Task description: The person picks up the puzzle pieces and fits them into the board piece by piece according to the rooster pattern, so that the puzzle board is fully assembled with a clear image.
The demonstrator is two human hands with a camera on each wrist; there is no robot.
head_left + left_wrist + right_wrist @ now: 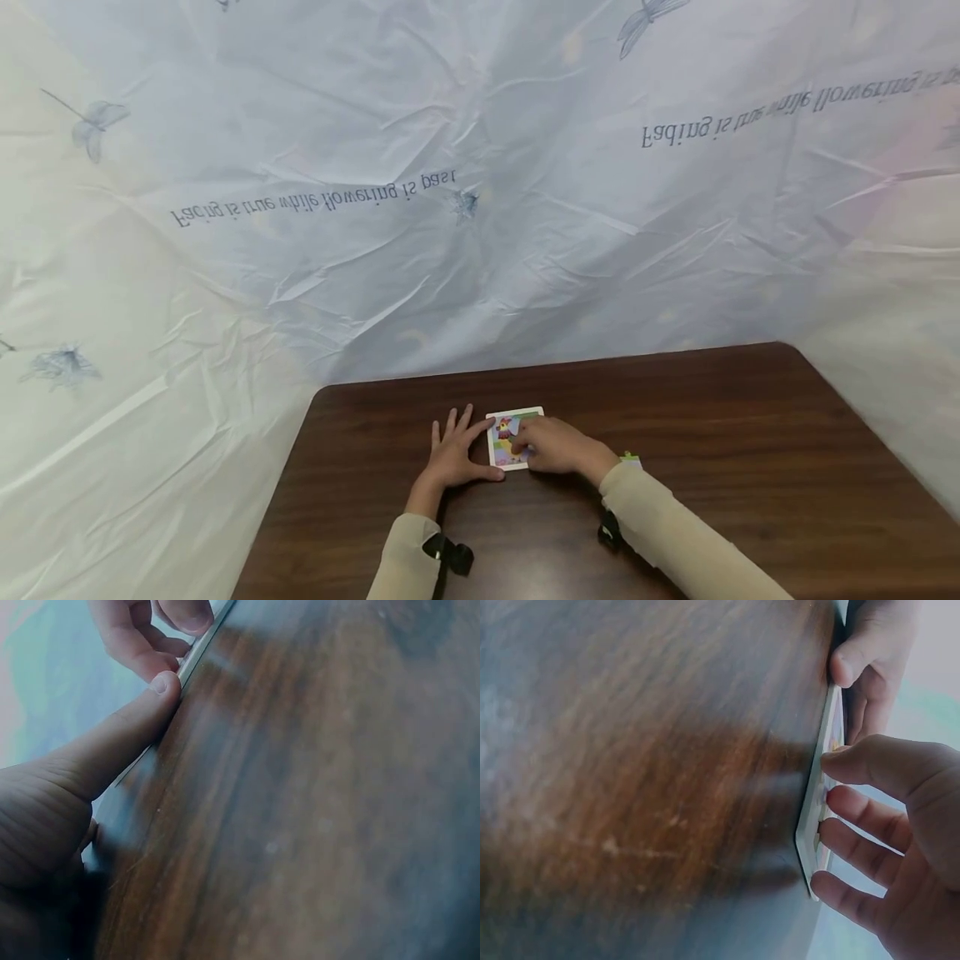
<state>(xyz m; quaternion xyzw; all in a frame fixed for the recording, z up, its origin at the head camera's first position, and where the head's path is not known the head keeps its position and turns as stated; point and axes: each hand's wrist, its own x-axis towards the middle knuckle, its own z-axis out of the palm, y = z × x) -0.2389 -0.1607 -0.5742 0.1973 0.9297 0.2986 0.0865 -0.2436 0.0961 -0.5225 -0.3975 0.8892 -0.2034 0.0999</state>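
A small square board [505,428] with a white border and a colourful picture of what looks like a rooster lies flat on the table. At its left side my left hand [450,457] is spread out, with the index fingertip by the upper left edge and the thumb against the near edge. My right hand [555,445] covers much of the board's right part. In the right wrist view the fingertips of the right hand [922,825] rest on the board's face, slightly bent and apart; nothing shows between them. The face is seen almost edge-on there.
The dark brown wooden table [675,408] has a rounded far corner. A small white and green item [632,459] is partly hidden behind the right forearm. Crumpled pale sheeting [487,275] with printed text hangs behind the table. Each sleeve carries a black wrist strap [450,553].
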